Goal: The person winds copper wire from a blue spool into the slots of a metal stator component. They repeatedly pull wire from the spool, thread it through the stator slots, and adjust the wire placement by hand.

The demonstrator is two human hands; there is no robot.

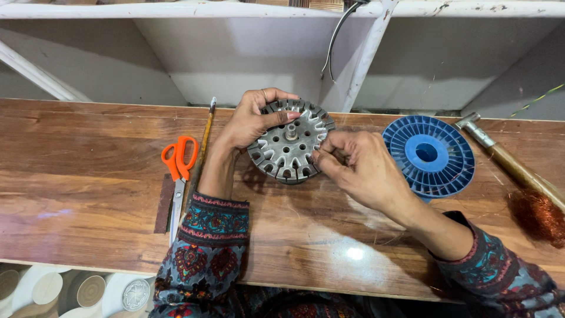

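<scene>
A round grey metal stator core [286, 144] with slots around its rim and a short centre shaft stands tilted on the wooden bench [88, 176]. My left hand [250, 118] grips its upper left edge, thumb across the face. At the core's right rim, my right hand [359, 165] has its fingertips pinched against a slot; whether something thin sits between the fingers I cannot tell. Both arms wear patterned sleeves.
Orange-handled scissors [178, 171] and a thin wooden-handled tool [203, 144] lie left of the core. A blue plastic spool [432, 154] sits to the right, then a hammer [506, 159] and a tuft of copper wire [535, 215]. White shelving rises behind the bench.
</scene>
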